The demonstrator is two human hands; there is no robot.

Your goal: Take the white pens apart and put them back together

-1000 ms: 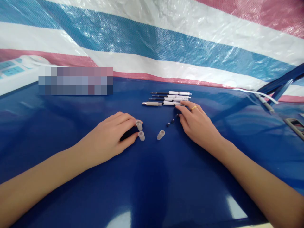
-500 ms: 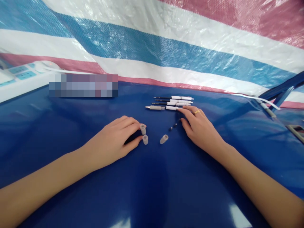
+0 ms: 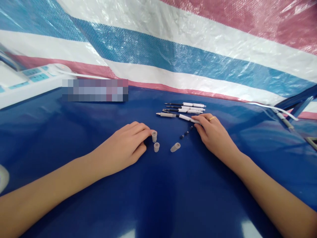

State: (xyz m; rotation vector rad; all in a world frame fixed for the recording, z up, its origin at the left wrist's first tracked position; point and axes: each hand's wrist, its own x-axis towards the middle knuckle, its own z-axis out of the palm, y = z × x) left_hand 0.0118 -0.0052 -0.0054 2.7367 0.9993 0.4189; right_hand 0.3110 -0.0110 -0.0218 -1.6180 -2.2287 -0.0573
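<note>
Far side: woven plastic tarp [image 3: 173,59] in red, white and blue stripes, rough weave with a crinkled sheen. Work surface: glossy, smooth navy vinyl-like sheet [image 3: 148,188]. Three short frosted translucent plastic tubes [image 3: 175,147], matt. White plastic pen barrels [image 3: 187,106], smooth, semi-gloss. Front pen has a matt grey grip [image 3: 168,115] and a shiny metal tip [image 3: 158,113]. Polished gold-coloured metal ring [image 3: 211,118]. Far left: smooth white plastic power strip [image 3: 37,80].
</note>
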